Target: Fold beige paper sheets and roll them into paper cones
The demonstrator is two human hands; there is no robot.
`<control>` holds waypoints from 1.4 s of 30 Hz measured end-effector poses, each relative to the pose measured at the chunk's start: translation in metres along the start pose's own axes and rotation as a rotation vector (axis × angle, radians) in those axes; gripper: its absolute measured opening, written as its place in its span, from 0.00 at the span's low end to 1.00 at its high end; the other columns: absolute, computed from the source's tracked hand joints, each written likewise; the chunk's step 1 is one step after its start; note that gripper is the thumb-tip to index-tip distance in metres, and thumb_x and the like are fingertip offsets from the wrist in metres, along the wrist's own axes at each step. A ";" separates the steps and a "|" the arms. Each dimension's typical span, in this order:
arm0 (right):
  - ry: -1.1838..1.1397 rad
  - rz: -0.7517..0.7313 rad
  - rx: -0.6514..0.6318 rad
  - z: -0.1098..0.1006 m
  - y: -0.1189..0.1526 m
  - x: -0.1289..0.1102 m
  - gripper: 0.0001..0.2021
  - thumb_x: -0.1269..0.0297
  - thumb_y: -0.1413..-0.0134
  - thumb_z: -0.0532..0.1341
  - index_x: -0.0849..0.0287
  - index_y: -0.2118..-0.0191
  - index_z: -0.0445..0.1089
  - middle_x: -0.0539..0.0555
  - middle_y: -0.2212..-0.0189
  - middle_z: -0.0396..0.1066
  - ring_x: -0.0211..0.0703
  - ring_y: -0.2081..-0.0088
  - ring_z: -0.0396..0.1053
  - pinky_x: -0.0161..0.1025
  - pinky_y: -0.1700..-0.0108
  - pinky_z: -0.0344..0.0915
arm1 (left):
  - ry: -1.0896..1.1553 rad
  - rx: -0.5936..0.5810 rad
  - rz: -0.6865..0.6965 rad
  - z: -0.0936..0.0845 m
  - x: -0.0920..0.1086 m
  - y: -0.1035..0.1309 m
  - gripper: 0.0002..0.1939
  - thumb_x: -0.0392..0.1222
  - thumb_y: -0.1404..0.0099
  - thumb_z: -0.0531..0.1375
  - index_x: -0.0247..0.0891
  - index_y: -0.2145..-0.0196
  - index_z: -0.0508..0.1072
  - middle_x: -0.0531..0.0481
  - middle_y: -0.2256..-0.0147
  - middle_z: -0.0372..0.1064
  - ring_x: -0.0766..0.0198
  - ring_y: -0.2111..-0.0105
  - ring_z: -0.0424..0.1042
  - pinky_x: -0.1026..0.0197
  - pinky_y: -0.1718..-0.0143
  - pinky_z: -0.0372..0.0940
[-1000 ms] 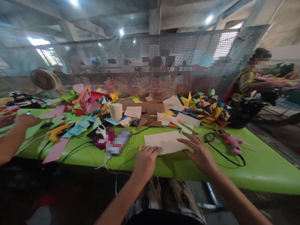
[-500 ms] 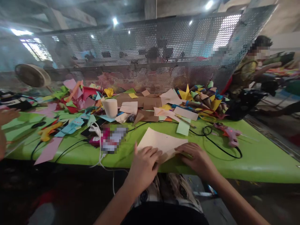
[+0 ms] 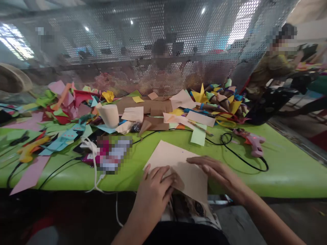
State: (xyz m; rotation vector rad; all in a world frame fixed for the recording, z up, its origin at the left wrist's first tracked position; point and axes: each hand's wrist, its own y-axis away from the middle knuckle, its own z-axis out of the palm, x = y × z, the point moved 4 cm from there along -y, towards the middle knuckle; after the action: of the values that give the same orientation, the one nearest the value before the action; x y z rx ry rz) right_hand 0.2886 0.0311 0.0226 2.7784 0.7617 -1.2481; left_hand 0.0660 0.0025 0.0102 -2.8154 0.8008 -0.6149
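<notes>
A cream sheet of paper [image 3: 190, 173] lies at the front edge of the green table, its near corner hanging over the edge above my lap. My left hand [image 3: 154, 187] is on the left part of the sheet, fingers bent over its near edge and holding it. The thumb is partly hidden. Over the right part, my right hand [image 3: 219, 173] is stretched out flat, fingers together and touching the paper. Nothing is gripped in my right hand.
A pink glue gun [image 3: 252, 143] with a black cord lies to the right, a yellow glue gun [image 3: 32, 149] to the left. Near the left hand are a power strip [image 3: 114, 154] and white cable. Behind stand a white cup [image 3: 109, 115], paper scraps and a perforated metal screen [image 3: 143, 51].
The sheet's near edge, curled up under both hands before, now lies flatter and reaches lower. My right hand has gone from gripping the edge to lying flat. The view has tilted down.
</notes>
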 end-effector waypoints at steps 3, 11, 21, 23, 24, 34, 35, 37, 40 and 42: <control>0.152 0.025 0.093 -0.005 -0.020 0.013 0.15 0.60 0.33 0.53 0.55 0.51 0.75 0.58 0.52 0.76 0.49 0.52 0.73 0.43 0.50 0.67 | -0.003 0.047 0.015 0.004 -0.002 0.002 0.23 0.29 0.38 0.60 0.51 0.49 0.73 0.52 0.46 0.71 0.54 0.48 0.69 0.37 0.41 0.58; 0.516 0.000 0.010 0.008 -0.064 0.014 0.09 0.68 0.37 0.59 0.57 0.61 0.77 0.53 0.64 0.77 0.43 0.62 0.74 0.36 0.63 0.63 | 0.018 0.042 0.038 0.009 -0.006 0.003 0.23 0.30 0.37 0.58 0.50 0.47 0.72 0.51 0.44 0.69 0.53 0.48 0.66 0.40 0.44 0.61; 0.752 -0.062 -0.044 0.013 -0.068 0.008 0.08 0.71 0.37 0.56 0.61 0.64 0.72 0.54 0.68 0.73 0.43 0.67 0.71 0.38 0.66 0.57 | 0.042 0.063 0.016 0.009 -0.007 0.003 0.23 0.28 0.38 0.57 0.51 0.48 0.72 0.53 0.46 0.70 0.54 0.48 0.67 0.41 0.43 0.60; 0.649 -0.024 0.008 0.006 -0.063 0.011 0.08 0.69 0.36 0.56 0.60 0.64 0.72 0.53 0.67 0.73 0.42 0.66 0.71 0.36 0.65 0.57 | 0.054 0.056 0.008 0.009 -0.006 0.002 0.24 0.28 0.38 0.57 0.51 0.48 0.72 0.52 0.46 0.70 0.54 0.48 0.67 0.40 0.43 0.59; 0.604 -0.006 0.028 0.003 -0.061 0.013 0.08 0.69 0.36 0.56 0.60 0.63 0.72 0.53 0.67 0.73 0.41 0.66 0.71 0.36 0.65 0.58 | 0.057 0.054 0.004 0.009 -0.007 0.002 0.24 0.28 0.38 0.57 0.51 0.48 0.72 0.52 0.46 0.70 0.54 0.48 0.67 0.40 0.43 0.59; 0.719 -0.050 -0.059 0.016 -0.074 0.008 0.09 0.69 0.35 0.56 0.61 0.63 0.73 0.55 0.67 0.74 0.43 0.66 0.71 0.37 0.65 0.58 | 0.060 0.062 -0.001 0.012 -0.007 0.003 0.22 0.28 0.38 0.57 0.48 0.50 0.73 0.49 0.46 0.70 0.53 0.48 0.66 0.39 0.42 0.59; 0.753 -0.048 -0.066 0.017 -0.074 0.008 0.10 0.69 0.35 0.55 0.61 0.64 0.73 0.56 0.68 0.73 0.43 0.67 0.71 0.37 0.65 0.57 | 0.062 0.058 -0.001 0.012 -0.006 0.003 0.22 0.28 0.38 0.57 0.48 0.50 0.73 0.49 0.46 0.70 0.53 0.48 0.66 0.39 0.42 0.59; 0.746 -0.039 -0.061 0.014 -0.071 0.008 0.09 0.69 0.35 0.55 0.61 0.64 0.72 0.56 0.67 0.73 0.43 0.67 0.71 0.37 0.66 0.58 | 0.064 0.059 -0.004 0.011 -0.006 0.003 0.22 0.28 0.38 0.57 0.48 0.49 0.73 0.49 0.46 0.70 0.53 0.48 0.66 0.39 0.42 0.59; 0.618 -0.007 -0.010 0.004 -0.061 0.010 0.08 0.68 0.36 0.55 0.60 0.64 0.72 0.54 0.67 0.72 0.42 0.66 0.71 0.36 0.64 0.60 | 0.062 0.060 -0.010 0.009 -0.005 0.003 0.23 0.28 0.39 0.58 0.49 0.49 0.73 0.50 0.46 0.70 0.53 0.48 0.66 0.39 0.42 0.59; 0.537 0.020 0.030 -0.002 -0.057 0.012 0.08 0.67 0.36 0.56 0.59 0.65 0.72 0.54 0.67 0.72 0.41 0.66 0.71 0.36 0.64 0.62 | 0.060 0.063 -0.009 0.009 -0.005 0.002 0.24 0.28 0.39 0.58 0.49 0.49 0.73 0.50 0.47 0.70 0.54 0.48 0.66 0.40 0.42 0.60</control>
State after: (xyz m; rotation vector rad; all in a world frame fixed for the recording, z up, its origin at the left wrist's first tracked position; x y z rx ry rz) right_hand 0.2722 0.0867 0.0260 3.1674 0.7238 -0.5008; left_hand 0.0653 0.0037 -0.0005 -2.7577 0.7649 -0.7156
